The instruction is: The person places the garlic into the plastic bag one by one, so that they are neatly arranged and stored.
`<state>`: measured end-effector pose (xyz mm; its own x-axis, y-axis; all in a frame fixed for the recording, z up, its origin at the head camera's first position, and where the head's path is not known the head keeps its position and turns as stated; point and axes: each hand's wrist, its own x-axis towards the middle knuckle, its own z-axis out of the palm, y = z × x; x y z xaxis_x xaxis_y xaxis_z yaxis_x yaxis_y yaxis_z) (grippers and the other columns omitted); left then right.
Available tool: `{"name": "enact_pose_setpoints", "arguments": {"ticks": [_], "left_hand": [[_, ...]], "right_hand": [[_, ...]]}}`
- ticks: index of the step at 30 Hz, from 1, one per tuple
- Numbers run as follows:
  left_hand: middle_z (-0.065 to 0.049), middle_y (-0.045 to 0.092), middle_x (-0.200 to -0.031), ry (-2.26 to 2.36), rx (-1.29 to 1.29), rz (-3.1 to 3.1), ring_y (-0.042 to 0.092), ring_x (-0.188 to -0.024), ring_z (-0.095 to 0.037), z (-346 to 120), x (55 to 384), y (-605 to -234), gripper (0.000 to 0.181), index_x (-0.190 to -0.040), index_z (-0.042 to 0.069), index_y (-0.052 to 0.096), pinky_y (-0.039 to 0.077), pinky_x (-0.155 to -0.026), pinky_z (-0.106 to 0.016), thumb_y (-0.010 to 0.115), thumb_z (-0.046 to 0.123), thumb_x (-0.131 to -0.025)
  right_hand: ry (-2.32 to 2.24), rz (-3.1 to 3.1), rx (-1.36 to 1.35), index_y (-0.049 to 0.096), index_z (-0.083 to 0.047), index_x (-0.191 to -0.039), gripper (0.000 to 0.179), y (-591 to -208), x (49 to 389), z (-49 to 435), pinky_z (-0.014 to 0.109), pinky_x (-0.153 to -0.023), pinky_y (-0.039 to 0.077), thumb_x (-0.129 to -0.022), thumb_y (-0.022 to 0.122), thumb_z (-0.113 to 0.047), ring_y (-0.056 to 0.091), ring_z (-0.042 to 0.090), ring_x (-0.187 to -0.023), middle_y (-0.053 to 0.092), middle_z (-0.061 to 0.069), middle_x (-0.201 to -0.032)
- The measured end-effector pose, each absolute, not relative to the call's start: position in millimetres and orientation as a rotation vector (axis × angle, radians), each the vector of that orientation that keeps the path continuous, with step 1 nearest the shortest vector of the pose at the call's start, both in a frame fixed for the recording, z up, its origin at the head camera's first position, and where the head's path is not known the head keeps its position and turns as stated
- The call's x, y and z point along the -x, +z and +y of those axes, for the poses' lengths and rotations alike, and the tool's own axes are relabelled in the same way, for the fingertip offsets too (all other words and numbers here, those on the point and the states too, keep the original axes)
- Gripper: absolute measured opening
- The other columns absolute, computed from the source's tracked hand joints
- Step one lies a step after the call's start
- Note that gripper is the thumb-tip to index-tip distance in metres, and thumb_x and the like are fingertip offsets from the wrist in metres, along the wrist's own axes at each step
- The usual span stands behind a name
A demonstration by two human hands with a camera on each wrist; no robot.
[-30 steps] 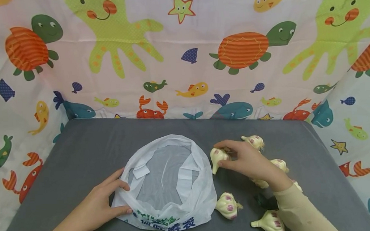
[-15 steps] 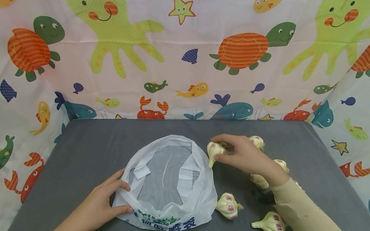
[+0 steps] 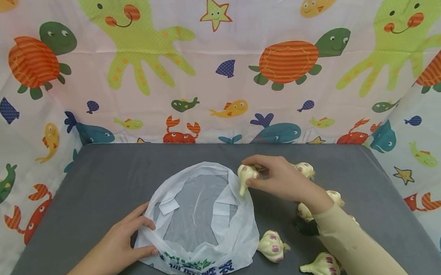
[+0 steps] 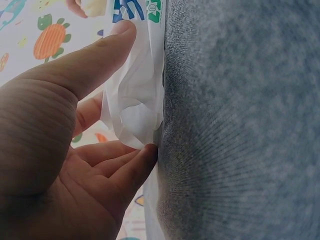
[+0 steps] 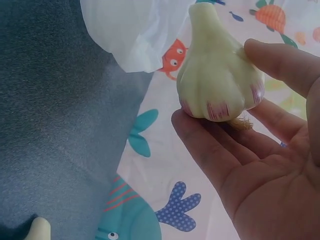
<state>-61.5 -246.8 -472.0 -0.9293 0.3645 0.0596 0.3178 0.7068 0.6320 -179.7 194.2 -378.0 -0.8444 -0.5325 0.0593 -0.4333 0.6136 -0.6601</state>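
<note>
A white plastic bag (image 3: 234, 244) with blue and green print stands open-mouthed on the grey table. My left hand (image 3: 114, 247) holds its left side, thumb on the outer front and fingers at the rim; in the left wrist view the thumb (image 4: 95, 62) lies over the plastic. Above the bag's right rim, my right hand (image 3: 282, 178) grips a garlic bulb (image 3: 248, 175) between thumb and fingers, its stem pointing down. In the right wrist view the garlic's purple-streaked base faces the fingers, and the bag's edge (image 5: 132, 35) is close by.
Several more garlic bulbs lie right of the bag, one near its front corner (image 3: 272, 246), one at the front (image 3: 325, 268), one behind the right hand (image 3: 304, 169). A dark object (image 3: 305, 226) is partly hidden by the sleeve. A printed curtain (image 3: 215, 69) surrounds the grey table (image 3: 111, 180).
My right hand has moved left and slightly up with the garlic bulb, from beside the bag to over its right rim. The left hand and the bag have stayed in place.
</note>
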Motion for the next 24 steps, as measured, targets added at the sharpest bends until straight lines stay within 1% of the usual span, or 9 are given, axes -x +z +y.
{"name": "enact_pose_setpoints", "arguments": {"ticks": [6, 8, 17, 24], "left_hand": [[-0.009, 0.051, -0.165, 1.040, -0.598, 2.863, 0.057, -0.141, -0.031, -248, 60, -474, 0.045, -0.111, 0.038, 0.065, 0.053, -0.106, -0.049, 0.099, 0.042, -0.081], [-0.009, 0.051, -0.164, 1.044, -0.608, 2.873, 0.058, -0.141, -0.031, -247, 60, -475, 0.046, -0.112, 0.038, 0.066, 0.053, -0.106, -0.047, 0.099, 0.040, -0.080], [-0.010, 0.051, -0.164, 1.026, -0.574, 2.872, 0.058, -0.140, -0.032, -247, 59, -474, 0.048, -0.111, 0.036, 0.066, 0.054, -0.105, -0.054, 0.101, 0.037, -0.079], [-0.010, 0.052, -0.164, 1.034, -0.577, 2.867, 0.058, -0.140, -0.032, -246, 60, -473, 0.047, -0.111, 0.036, 0.066, 0.054, -0.106, -0.055, 0.100, 0.038, -0.079]], "right_hand": [[-1.067, 2.679, 0.827, 0.069, -0.012, -0.143, 0.050, -381, 188, 190, 0.046, -0.103, 0.059, -0.097, 0.086, -0.025, 0.070, 0.020, -0.117, 0.073, 0.001, -0.134], [-1.070, 2.678, 0.823, 0.069, -0.011, -0.143, 0.051, -382, 189, 188, 0.046, -0.103, 0.059, -0.097, 0.086, -0.024, 0.070, 0.020, -0.117, 0.073, 0.002, -0.133], [-1.079, 2.660, 0.830, 0.068, -0.009, -0.144, 0.052, -384, 195, 179, 0.046, -0.103, 0.058, -0.098, 0.085, -0.024, 0.070, 0.021, -0.119, 0.073, 0.003, -0.134], [-1.097, 2.642, 0.843, 0.068, -0.009, -0.144, 0.051, -386, 201, 173, 0.045, -0.103, 0.059, -0.098, 0.085, -0.024, 0.069, 0.021, -0.120, 0.073, 0.002, -0.134]]}}
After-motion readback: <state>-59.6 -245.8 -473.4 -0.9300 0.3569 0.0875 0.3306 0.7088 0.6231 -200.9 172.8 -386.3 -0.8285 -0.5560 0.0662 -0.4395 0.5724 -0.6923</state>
